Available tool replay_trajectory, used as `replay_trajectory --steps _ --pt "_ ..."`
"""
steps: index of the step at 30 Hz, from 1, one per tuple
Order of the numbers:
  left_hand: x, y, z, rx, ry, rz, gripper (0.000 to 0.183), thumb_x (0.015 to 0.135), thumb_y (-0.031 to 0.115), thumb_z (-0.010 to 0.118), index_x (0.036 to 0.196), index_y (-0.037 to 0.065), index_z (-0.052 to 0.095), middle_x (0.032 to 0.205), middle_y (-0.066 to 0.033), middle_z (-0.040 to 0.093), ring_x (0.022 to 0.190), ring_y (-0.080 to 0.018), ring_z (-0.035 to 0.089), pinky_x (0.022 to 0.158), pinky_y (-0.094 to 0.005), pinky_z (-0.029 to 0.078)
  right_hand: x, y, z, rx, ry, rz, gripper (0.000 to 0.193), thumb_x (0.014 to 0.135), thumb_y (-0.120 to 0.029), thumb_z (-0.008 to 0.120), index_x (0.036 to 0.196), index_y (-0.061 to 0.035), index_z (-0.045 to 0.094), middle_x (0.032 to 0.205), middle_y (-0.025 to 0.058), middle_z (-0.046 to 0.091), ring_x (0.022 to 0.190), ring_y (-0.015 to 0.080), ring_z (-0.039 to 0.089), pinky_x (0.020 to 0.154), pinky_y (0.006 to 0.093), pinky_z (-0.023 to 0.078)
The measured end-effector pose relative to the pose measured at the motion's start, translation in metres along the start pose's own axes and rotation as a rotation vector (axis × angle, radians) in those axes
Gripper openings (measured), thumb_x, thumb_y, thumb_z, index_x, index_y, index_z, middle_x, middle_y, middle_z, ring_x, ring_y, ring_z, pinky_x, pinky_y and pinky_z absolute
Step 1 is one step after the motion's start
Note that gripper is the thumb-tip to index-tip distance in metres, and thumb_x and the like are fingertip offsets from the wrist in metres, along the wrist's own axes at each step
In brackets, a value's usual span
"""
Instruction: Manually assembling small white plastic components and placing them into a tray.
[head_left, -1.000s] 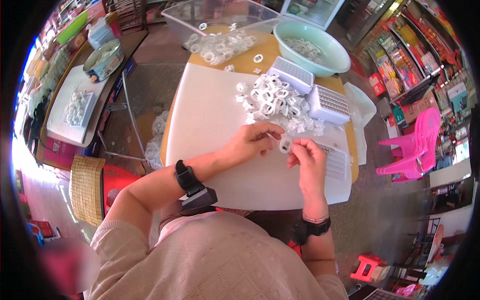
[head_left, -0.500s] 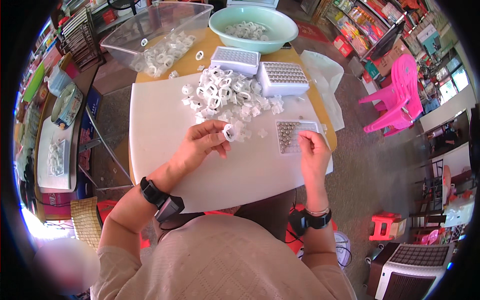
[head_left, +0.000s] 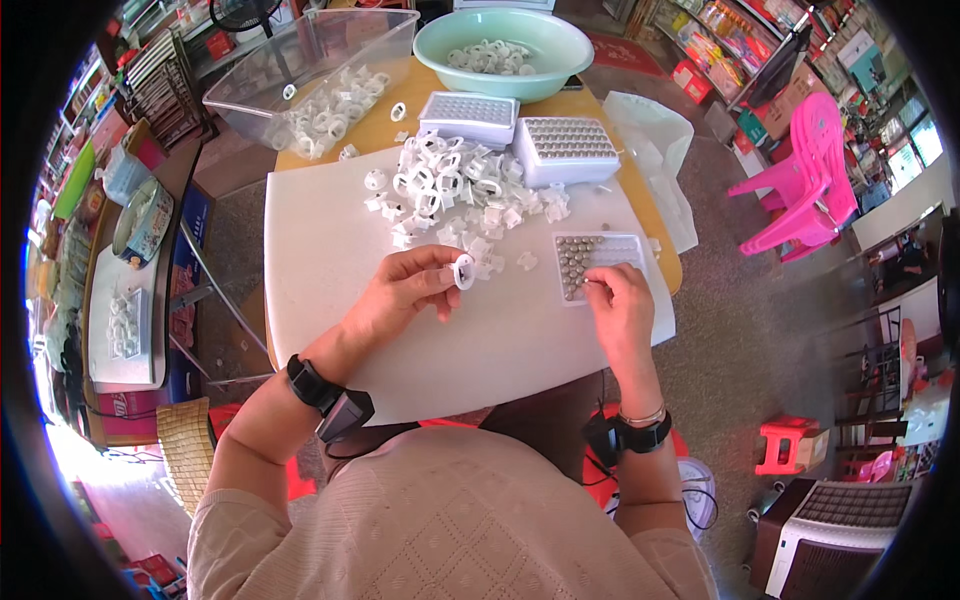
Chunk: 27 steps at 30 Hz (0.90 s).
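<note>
My left hand [head_left: 405,290] pinches a white plastic ring-shaped part [head_left: 463,272] with a dark spot in its middle, just above the white board. To the right, my right hand [head_left: 622,305] is closed in a pinch over a shallow clear tray [head_left: 625,246]. Shiny metallic balls [head_left: 574,262] fill the tray's left side in rows. Whatever lies between the right fingertips is too small to make out. Beyond my left hand spreads a heap of similar white plastic parts [head_left: 450,180], its near edge close to the held part.
Behind the heap stand two stacks of trays, one pale stack [head_left: 468,112] and one topped with metallic balls [head_left: 570,150]. A clear plastic bin [head_left: 235,100] and a green basin [head_left: 505,85] hold more white parts. A pink chair [head_left: 815,170] stands at right.
My right hand has shifted left across the tray, its fingertips now by the balls. The white part in my left hand has turned slightly. The whole view has shifted a little.
</note>
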<state>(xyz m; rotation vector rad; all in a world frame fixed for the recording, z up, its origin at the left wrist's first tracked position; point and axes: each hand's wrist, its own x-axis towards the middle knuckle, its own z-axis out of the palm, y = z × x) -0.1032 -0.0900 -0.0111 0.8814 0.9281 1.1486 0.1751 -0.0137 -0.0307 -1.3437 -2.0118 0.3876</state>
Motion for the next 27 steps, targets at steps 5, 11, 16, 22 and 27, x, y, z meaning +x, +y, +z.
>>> replay_trajectory --steps 5,11,16,22,27 --pt "0.000 0.001 0.000 0.005 -0.002 -0.012 0.032 0.092 0.018 0.059 0.117 -0.001 0.057 0.093 -0.0051 0.062 0.080 -0.0128 0.059 0.065 -0.0271 0.048 -0.002 -0.024 0.002 0.341 -0.024 0.198 0.009 0.076 -0.005 0.068 0.085 -0.0062 0.066 0.078 0.0068 0.060 0.078 0.0273 0.057 0.073 0.0386 0.045" --pt "0.001 0.003 0.001 0.029 -0.004 -0.012 0.033 0.092 0.017 0.059 0.118 -0.004 0.056 0.094 -0.0060 0.061 0.080 -0.0140 0.059 0.066 -0.0282 0.048 -0.006 -0.051 0.027 0.078 0.018 -0.372 0.011 0.074 -0.002 0.066 0.084 -0.0067 0.064 0.078 0.0054 0.060 0.077 0.0253 0.056 0.070 0.0379 0.043" --pt "0.000 0.001 -0.001 -0.017 -0.011 0.006 0.033 0.091 0.015 0.059 0.118 -0.004 0.057 0.095 -0.0063 0.062 0.079 -0.0140 0.060 0.065 -0.0277 0.049 -0.010 -0.060 0.021 -0.024 -0.128 -0.425 0.009 0.075 -0.003 0.065 0.084 -0.0061 0.065 0.081 0.0062 0.059 0.080 0.0260 0.056 0.071 0.0384 0.043" --pt "0.003 -0.004 -0.008 -0.004 -0.073 -0.029 0.036 0.092 0.016 0.059 0.122 -0.003 0.056 0.097 -0.0069 0.062 0.081 -0.0143 0.060 0.066 -0.0279 0.050 -0.006 -0.058 0.023 0.082 -0.082 -0.223 0.012 0.077 -0.005 0.066 0.088 -0.0043 0.068 0.080 0.0072 0.058 0.079 0.0273 0.056 0.074 0.0386 0.044" --pt "0.003 -0.004 -0.007 -0.027 -0.087 -0.020 0.037 0.094 0.018 0.057 0.125 -0.002 0.055 0.085 -0.0090 0.063 0.073 -0.0164 0.060 0.069 -0.0287 0.051 -0.011 -0.059 0.030 -0.048 -0.198 -0.272 0.012 0.078 -0.006 0.066 0.090 -0.0067 0.069 0.085 0.0078 0.060 0.086 0.0286 0.057 0.080 0.0393 0.045"
